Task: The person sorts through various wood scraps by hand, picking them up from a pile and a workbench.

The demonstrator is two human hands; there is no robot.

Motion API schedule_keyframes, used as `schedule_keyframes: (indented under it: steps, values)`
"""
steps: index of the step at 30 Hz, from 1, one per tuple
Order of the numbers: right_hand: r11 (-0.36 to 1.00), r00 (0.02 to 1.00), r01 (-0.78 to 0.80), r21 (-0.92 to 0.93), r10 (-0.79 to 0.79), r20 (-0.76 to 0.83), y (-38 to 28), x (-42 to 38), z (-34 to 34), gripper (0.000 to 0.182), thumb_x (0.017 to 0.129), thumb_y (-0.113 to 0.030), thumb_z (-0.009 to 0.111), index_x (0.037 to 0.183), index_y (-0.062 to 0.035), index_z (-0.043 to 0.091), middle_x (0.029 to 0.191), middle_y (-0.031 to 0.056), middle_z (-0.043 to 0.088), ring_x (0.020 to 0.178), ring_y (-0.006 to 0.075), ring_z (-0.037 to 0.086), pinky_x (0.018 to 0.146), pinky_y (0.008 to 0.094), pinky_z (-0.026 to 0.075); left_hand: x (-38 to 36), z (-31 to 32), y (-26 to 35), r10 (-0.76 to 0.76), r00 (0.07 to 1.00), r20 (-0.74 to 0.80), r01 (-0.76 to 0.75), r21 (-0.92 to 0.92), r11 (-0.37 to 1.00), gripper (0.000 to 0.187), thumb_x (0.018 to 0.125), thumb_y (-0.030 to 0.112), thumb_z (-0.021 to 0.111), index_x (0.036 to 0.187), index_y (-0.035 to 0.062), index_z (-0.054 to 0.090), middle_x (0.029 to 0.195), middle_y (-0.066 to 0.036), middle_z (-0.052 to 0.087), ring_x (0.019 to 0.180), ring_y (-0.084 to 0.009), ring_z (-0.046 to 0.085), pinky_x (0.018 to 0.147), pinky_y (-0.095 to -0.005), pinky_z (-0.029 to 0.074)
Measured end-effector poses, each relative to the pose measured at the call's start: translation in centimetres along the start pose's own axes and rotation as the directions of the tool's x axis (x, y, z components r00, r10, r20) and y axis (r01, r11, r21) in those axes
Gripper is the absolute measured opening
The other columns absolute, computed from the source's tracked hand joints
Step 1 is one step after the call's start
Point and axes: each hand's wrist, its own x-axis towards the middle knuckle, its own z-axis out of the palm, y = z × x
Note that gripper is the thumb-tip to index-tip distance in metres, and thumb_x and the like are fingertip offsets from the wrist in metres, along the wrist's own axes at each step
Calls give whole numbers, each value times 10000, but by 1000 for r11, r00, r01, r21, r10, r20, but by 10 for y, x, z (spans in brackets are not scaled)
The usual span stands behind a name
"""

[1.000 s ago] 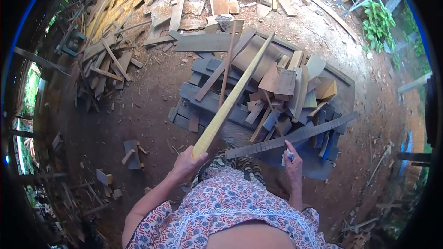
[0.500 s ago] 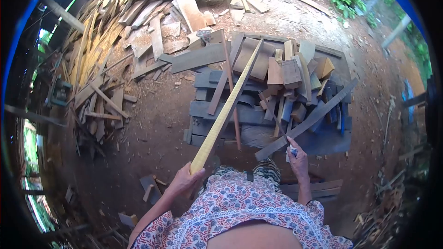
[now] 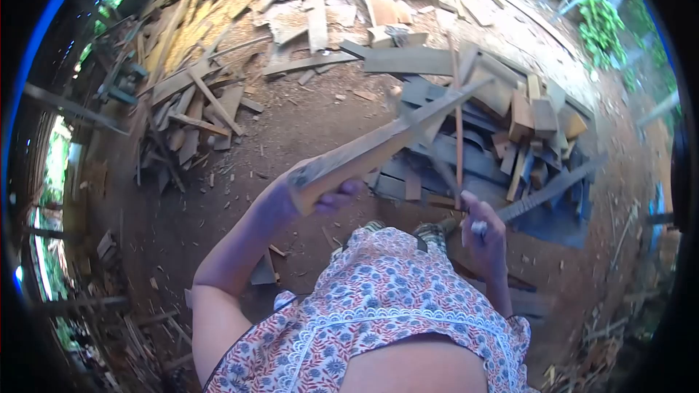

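Note:
My left hand [image 3: 336,198] is closed around the near end of a long wooden plank [image 3: 364,147]. The plank slants up and to the right, its far end over the stacked timber. My right hand [image 3: 486,236] is closed on a thin dark blade-like tool [image 3: 443,167], blurred, which points up and left toward the plank. A small white item [image 3: 478,228] shows between the fingers of that hand. Beyond both hands lies a stack of dark boards [image 3: 393,186]. Short wood blocks [image 3: 542,116] are heaped on its right side.
A thin reddish stick [image 3: 459,138] lies across the stack, and a long grey board [image 3: 557,188] leans over its right side. Scrap wood [image 3: 193,116] is piled at the left on the dirt floor [image 3: 291,131]. More offcuts [image 3: 320,18] spread along the back.
My left hand has raised the plank and swung it flatter, turning a different face toward me. The right hand has moved slightly, with its tool closer to the plank. The view has shifted left.

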Motion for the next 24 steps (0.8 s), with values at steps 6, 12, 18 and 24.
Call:
schedule_keyframes:
  steps: [6, 12, 18, 24]
  values:
    - [962, 931, 256, -95, -219, 291, -67, 27, 6, 488, 720, 48, 651, 1166, -149, 628, 700, 59, 546, 592, 184, 559, 542, 298, 460, -10, 15, 7, 179, 965, -193, -62, 496, 866, 378, 973, 371, 431, 1234, 100, 466, 758, -48, 496, 528, -117, 462, 434, -233, 379]
    - [987, 968, -119, -103, 139, 211, -3, 50, -12, 418, 815, -15, 598, 1217, -126, 594, 756, 88, 555, 654, 203, 559, 620, 287, 458, -3, 5, 18, -54, 980, -193, 89, 180, 980, 378, 969, 431, 411, 1114, 104, 531, 727, -49, 498, 503, -133, 456, 393, -245, 338]
    - [935, 908, 218, -279, -90, 409, -8, 77, -40, 488, 803, -126, 662, 1265, -238, 553, 750, 58, 556, 641, 185, 594, 597, 331, 522, -6, -8, 14, -34, 957, -287, 84, 165, 983, 399, 964, 450, 405, 1082, 93, 538, 715, -50, 496, 489, -143, 451, 383, -248, 326]
    - [908, 969, 209, -364, -143, 201, 181, 146, -78, 383, 873, -148, 515, 1237, -251, 569, 962, 130, 659, 715, 280, 637, 703, 387, 532, -3, -4, 12, -50, 969, -244, 85, 135, 987, 416, 998, 415, 315, 1141, 74, 505, 731, -59, 482, 466, -118, 424, 376, -226, 339]
